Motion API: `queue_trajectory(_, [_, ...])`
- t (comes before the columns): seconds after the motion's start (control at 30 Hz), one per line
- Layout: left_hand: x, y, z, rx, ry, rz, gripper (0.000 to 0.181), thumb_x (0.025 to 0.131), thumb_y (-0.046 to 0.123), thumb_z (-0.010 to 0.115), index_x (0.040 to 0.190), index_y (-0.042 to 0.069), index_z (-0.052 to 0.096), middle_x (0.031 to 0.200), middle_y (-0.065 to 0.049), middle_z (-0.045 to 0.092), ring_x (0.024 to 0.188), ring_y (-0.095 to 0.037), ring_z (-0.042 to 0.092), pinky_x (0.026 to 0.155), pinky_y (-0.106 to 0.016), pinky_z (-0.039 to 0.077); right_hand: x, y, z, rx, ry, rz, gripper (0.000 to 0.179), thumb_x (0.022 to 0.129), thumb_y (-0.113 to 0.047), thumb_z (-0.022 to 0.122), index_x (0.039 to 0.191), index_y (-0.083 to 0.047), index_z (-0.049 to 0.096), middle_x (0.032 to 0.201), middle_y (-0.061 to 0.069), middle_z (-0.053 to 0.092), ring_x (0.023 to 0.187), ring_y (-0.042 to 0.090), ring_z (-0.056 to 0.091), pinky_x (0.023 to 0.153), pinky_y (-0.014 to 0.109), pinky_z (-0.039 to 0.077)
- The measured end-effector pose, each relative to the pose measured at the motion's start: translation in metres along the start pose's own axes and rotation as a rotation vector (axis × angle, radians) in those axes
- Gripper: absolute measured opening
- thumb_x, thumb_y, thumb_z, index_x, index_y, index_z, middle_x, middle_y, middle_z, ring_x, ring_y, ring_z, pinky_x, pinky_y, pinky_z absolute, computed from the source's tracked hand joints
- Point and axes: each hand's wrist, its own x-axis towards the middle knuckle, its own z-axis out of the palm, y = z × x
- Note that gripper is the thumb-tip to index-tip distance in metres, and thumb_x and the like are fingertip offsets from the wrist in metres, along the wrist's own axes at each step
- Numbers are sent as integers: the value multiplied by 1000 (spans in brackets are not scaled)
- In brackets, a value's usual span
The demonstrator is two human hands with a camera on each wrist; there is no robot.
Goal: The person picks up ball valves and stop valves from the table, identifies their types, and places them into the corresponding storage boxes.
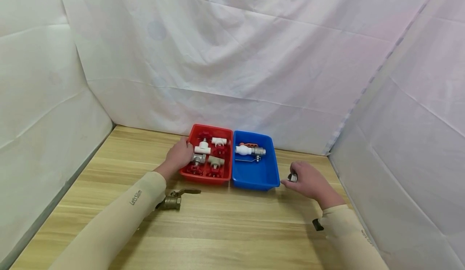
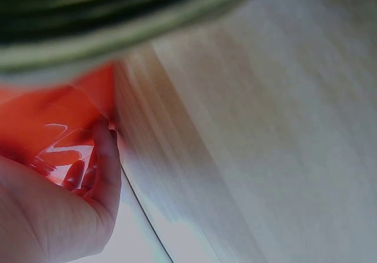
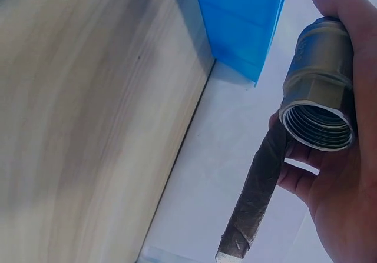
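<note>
At the left side of the red bin (image 1: 205,178), my left hand (image 1: 179,155) holds the wall, its fingertips right at the rim. The bin holds several white, grey and metal valves with red handwheels (image 1: 215,169). My right hand (image 1: 308,181) grips a metal ball valve (image 3: 315,80) to the right of the blue bin (image 1: 254,177). Its threaded opening and dark wrapped lever (image 3: 253,195) show in the right wrist view. Inside the blue bin lie a white fitting (image 1: 243,150) and a metal lever valve (image 1: 258,151).
A brass ball valve (image 1: 170,202) with a lever lies on the wooden table (image 1: 225,229), beside my left sleeve. The two bins stand side by side near the back edge. White cloth walls (image 1: 232,52) enclose the table at the back and sides.
</note>
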Motion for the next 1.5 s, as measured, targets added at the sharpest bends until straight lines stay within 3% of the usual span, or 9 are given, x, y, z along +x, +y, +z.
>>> queue_trajectory(0.5, [-2, 1, 0, -2, 5, 7, 56, 117, 29, 33, 162, -3, 37, 137, -24, 61, 113, -38, 62, 105, -60, 57, 5, -5, -5, -8, -11, 1, 45, 94, -53, 86, 95, -16, 60, 84, -3, 55, 77, 18, 50, 68, 37, 45])
queue_trajectory(0.87, [-2, 0, 0, 0, 2, 0, 54, 117, 29, 33, 160, -3, 38, 131, -23, 62, 110, -38, 63, 103, -58, 58, 8, -12, -11, -11, -15, 10, 47, 94, -54, 86, 96, -15, 60, 87, -2, 56, 78, 18, 50, 68, 37, 45])
queue_trajectory(1.3, [0, 0, 1, -2, 7, 2, 55, 117, 30, 33, 162, -2, 37, 130, -22, 63, 108, -37, 63, 101, -57, 59, 16, -28, -21, -21, 3, -56, 49, 93, -54, 87, 93, -17, 55, 83, -3, 51, 74, 16, 46, 65, 36, 42])
queue_trajectory(1.5, [1, 0, 1, 20, 12, 16, 54, 117, 30, 32, 159, -3, 40, 134, -24, 62, 114, -38, 63, 105, -60, 56, 19, -34, -26, -46, -4, -74, 50, 93, -59, 85, 95, -18, 56, 86, -5, 52, 77, 16, 47, 68, 35, 43])
